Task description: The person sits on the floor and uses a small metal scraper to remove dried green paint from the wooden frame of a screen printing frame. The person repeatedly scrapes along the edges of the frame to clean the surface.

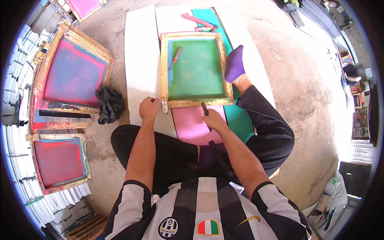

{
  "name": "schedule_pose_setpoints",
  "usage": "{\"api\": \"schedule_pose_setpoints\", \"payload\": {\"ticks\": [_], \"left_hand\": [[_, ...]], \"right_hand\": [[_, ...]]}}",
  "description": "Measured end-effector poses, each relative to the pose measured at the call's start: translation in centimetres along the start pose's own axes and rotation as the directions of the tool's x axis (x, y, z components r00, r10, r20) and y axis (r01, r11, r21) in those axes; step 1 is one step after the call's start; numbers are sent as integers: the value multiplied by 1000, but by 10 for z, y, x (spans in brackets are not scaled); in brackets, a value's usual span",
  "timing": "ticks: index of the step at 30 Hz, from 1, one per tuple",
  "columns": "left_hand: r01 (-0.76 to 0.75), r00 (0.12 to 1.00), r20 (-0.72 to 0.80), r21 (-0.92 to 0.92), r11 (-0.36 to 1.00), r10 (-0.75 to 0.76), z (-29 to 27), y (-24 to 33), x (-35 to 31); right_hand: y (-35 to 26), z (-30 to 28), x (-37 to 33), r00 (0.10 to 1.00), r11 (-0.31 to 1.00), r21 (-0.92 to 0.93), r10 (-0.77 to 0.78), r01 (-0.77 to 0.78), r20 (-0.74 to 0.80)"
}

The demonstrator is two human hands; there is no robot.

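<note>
A wooden screen-printing frame [197, 103] with green mesh lies on coloured boards in front of me. On its mesh, toward the left side, rests a screwdriver [175, 58] with a red and dark handle. My left hand [149, 109] is closed beside the frame's near left corner; whatever its fingers may hold is too small to make out. Closed round a dark, bar-shaped tool [205, 109], my right hand [215, 120] is at the middle of the frame's near edge. The tool's upper end is close to the wood, and my fingers hide part of it.
Beyond the frame lie a red-handled tool [197, 19] and another screwdriver [205, 29]. My purple-socked foot [235, 64] is against the frame's right side. At left, more printing frames [74, 72] lean by a black plastic bag [109, 105] and stacked white sheets [20, 160].
</note>
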State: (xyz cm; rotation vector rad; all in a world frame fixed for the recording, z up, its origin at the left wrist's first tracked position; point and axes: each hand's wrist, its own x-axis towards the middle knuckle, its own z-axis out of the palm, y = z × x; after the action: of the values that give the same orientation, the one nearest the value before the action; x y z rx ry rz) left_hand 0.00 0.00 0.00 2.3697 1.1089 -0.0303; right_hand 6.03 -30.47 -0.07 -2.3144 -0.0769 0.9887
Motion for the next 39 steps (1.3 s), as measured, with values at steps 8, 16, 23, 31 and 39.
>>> {"api": "schedule_pose_setpoints", "payload": {"ticks": [8, 16, 23, 31, 39], "left_hand": [[-106, 994, -5, -84, 991, 106, 21, 11, -8], [-121, 993, -23, -107, 987, 119, 26, 8, -7], [-128, 992, -32, -159, 979, 125, 23, 18, -10], [-595, 764, -251, 81, 799, 594, 40, 31, -26], [-780, 614, -139, 46, 625, 777, 58, 36, -33]], "right_hand": [[10, -45, -7, 980, 979, -158, 103, -130, -171], [-2, -40, 1, 974, 968, -170, 158, -186, -164], [-10, -38, -1, 962, 957, -213, 149, -199, -230], [-6, -30, 3, 950, 947, -197, 207, -255, -234], [-6, -37, -3, 959, 949, -200, 205, -244, -197]]}}
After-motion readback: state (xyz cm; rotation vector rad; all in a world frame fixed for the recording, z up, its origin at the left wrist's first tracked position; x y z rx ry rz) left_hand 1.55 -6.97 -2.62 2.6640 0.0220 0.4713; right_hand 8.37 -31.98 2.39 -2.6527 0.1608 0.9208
